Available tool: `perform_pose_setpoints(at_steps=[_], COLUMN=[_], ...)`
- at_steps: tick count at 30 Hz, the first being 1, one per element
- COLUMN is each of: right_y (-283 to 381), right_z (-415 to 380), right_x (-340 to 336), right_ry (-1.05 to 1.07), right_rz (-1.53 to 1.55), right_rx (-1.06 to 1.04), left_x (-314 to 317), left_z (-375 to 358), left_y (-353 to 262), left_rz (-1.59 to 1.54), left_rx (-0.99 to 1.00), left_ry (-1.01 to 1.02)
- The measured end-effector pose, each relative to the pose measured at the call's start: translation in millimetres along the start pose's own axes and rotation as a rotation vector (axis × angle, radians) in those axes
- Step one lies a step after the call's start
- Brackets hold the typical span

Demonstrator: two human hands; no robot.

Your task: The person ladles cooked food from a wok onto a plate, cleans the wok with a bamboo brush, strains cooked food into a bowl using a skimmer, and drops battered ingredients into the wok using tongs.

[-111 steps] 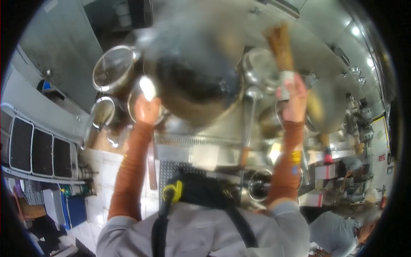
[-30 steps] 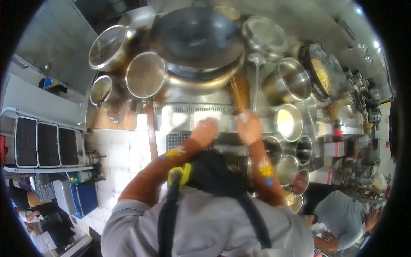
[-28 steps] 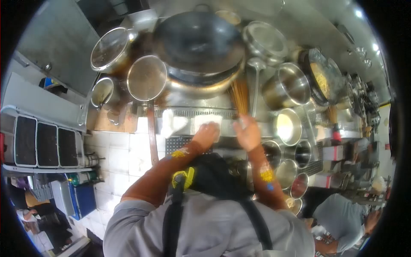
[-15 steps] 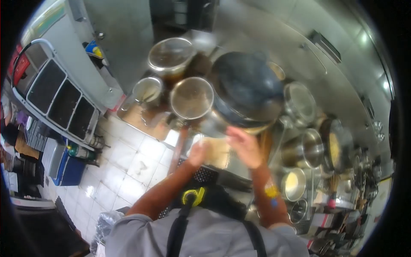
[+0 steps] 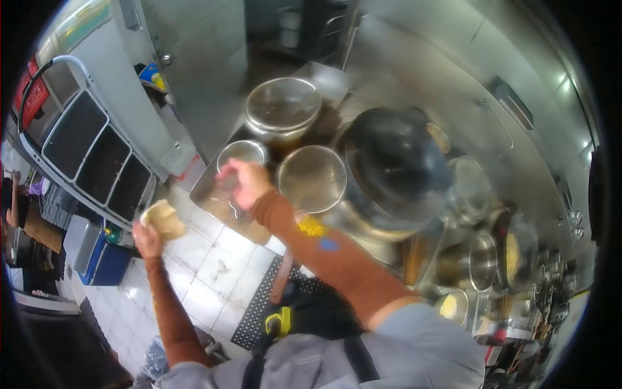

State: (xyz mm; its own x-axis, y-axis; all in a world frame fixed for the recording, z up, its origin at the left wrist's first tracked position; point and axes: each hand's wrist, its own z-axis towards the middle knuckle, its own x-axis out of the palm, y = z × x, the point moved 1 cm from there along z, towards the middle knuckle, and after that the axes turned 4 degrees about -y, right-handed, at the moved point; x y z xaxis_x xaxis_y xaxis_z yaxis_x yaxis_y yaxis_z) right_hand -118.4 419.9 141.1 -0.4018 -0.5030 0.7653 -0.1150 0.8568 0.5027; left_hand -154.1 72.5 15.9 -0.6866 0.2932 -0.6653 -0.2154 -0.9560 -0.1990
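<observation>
My left hand (image 5: 149, 238) is closed on a tan folded piece, perhaps cloth or paper (image 5: 164, 220), held out over the tiled floor. My right hand (image 5: 246, 183) reaches across the counter's left end with its fingers apart, in front of a small metal pot (image 5: 242, 150). Nothing shows in its fingers. Just right of that hand is a round pot with a mesh-like top (image 5: 313, 179). Behind stands a large lidded pot (image 5: 283, 104). A big dark wok (image 5: 396, 162) rests to the right.
Metal pots (image 5: 483, 261) and a pale-filled bowl (image 5: 452, 307) stand to the right. On the left are a framed three-panel rack (image 5: 103, 152) and a blue cooler (image 5: 107, 259). A black perforated mat (image 5: 256, 318) lies on the white tiles (image 5: 227, 269). A person's arm shows far left.
Both hands have moved left. The tan piece, earlier in front of me near my hands, is now out at the left in my left hand. My right arm now stretches across the counter.
</observation>
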Motion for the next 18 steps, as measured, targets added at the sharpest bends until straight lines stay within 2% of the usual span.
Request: perform_pose_setpoints(at_steps=[1, 2, 3, 4, 5, 7, 8, 9, 10, 11, 12, 13, 14, 15, 18], right_y=[10, 28, 48, 65, 80, 104, 113, 122, 129, 136, 141, 145, 148, 151, 156], right_z=[2, -5, -19, -36, -48, -88, -104, -122, -138, -154, -173, -191, -207, -226, -275], right_x=[-9, -17, -25, -30, -44, -62, -74, -86, -101, -111, -121, -131, -148, -157, -185], right_ry=[-0.020, -0.011, 0.018, -0.070, -0.042, -0.098, -0.121, -0.148, -0.177, -0.213, -0.282, -0.337, -0.337, -0.403, -0.533], right_rz=[-0.029, -0.121, -0.100, -0.112, -0.134, -0.194, -0.231, -0.218, -0.251, -0.275, -0.316, -0.371, -0.379, -0.420, -0.467], right_rx=[-0.157, -0.250, -0.234, -0.228, -0.207, -0.255, -0.297, -0.308, -0.366, -0.405, -0.433, -0.460, -0.477, -0.473, -0.468], left_x=[-12, -8, -1, 26, 41, 131, 128, 156, 165, 243, 230, 266, 251, 339, 278], left_z=[26, 48, 69, 80, 102, 130, 146, 157, 167, 175, 187, 196, 201, 203, 212], left_y=[-18, -24, -27, -19, -26, -9, -48, -71, -110, -103, -151, -169, -211, -207, -279], left_rz=[-0.401, -0.334, -0.207, -0.246, -0.371, -0.582, -0.775, -1.091, -1.279, -1.193, -1.268, -1.194, -1.254, -1.016, -0.724], left_rx=[-0.234, -0.222, -0.293, -0.275, -0.249, -0.360, -0.496, -0.644, -0.846, -0.685, -0.742, -0.703, -0.797, -0.536, -0.228], left_ry=[0.164, 0.202, 0.317, 0.211, 0.227, 0.299, 0.365, 0.429, 0.448, 0.460, 0.595, 0.685, 0.666, 0.584, 0.556])
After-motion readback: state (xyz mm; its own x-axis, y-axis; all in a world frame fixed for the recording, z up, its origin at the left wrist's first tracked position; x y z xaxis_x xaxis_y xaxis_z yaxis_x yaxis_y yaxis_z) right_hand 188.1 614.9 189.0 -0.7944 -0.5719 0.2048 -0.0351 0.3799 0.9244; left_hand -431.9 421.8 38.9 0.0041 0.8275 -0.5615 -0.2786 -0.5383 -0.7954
